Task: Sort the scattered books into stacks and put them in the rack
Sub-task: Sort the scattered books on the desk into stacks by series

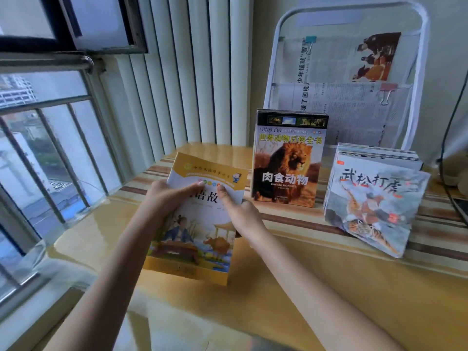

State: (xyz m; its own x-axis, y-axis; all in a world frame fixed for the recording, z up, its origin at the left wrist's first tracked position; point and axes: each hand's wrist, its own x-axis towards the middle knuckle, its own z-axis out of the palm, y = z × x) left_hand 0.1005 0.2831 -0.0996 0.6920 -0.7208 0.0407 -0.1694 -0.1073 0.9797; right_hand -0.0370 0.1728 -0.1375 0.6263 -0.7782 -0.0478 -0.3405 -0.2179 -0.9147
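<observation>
Two hands hold a yellow storybook [200, 224] above a glossy yellow table [329, 287], just left of the lion book [287, 160]. The left hand [164, 196] grips the storybook's left edge, thumb across the cover; the right hand [240, 211] grips its right edge, thumb on the cover. Right of the lion book leans a stack topped by a tiger book [374, 201]. Behind the lion book stands a white rack [420, 72] holding newspapers [342, 97].
</observation>
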